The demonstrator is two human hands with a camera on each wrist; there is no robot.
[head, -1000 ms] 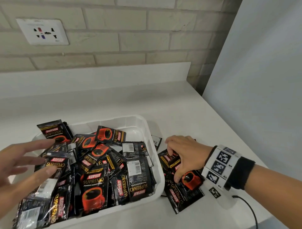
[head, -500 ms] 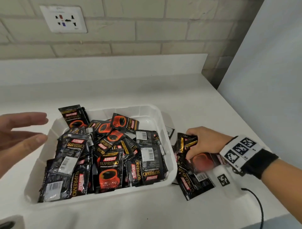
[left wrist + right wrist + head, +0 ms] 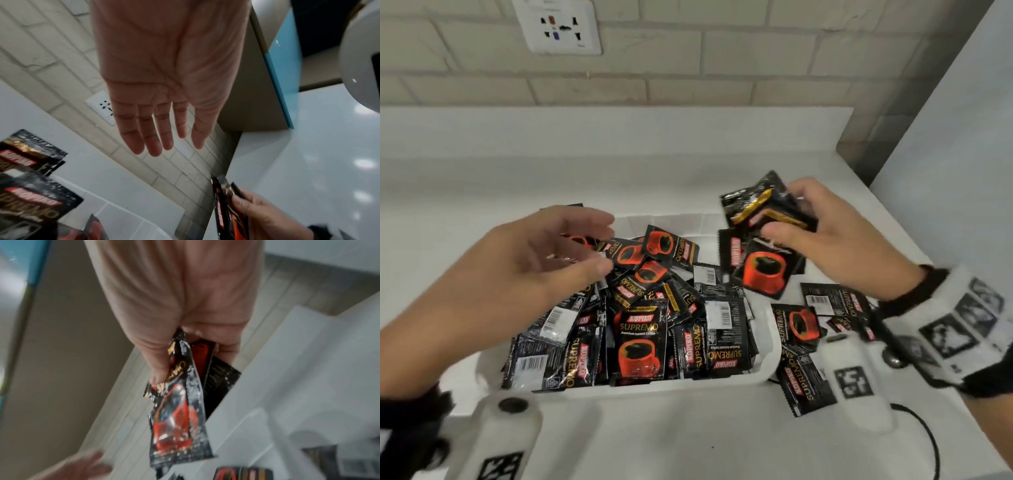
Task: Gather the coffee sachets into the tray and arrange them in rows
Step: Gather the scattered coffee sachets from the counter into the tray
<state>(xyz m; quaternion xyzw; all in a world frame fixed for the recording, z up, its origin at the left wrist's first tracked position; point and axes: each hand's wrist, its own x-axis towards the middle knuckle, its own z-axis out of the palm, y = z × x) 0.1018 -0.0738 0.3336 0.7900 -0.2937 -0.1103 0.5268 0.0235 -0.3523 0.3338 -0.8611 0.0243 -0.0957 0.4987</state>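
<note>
A white tray on the counter holds a jumbled heap of black coffee sachets printed with red cups. My right hand grips a small bunch of sachets in the air above the tray's far right corner; the same bunch of sachets hangs from my fingers in the right wrist view. My left hand hovers over the tray's left half with its fingers straight and nothing in it. A few loose sachets lie on the counter right of the tray.
The white counter ends at a brick wall with a socket plate behind the tray. A pale panel stands close on the right. A black cable trails near the front right edge.
My right hand has lifted a bunch of sachets off the counter and carried it up toward the tray's far right corner. My left hand has moved right, over the tray.
</note>
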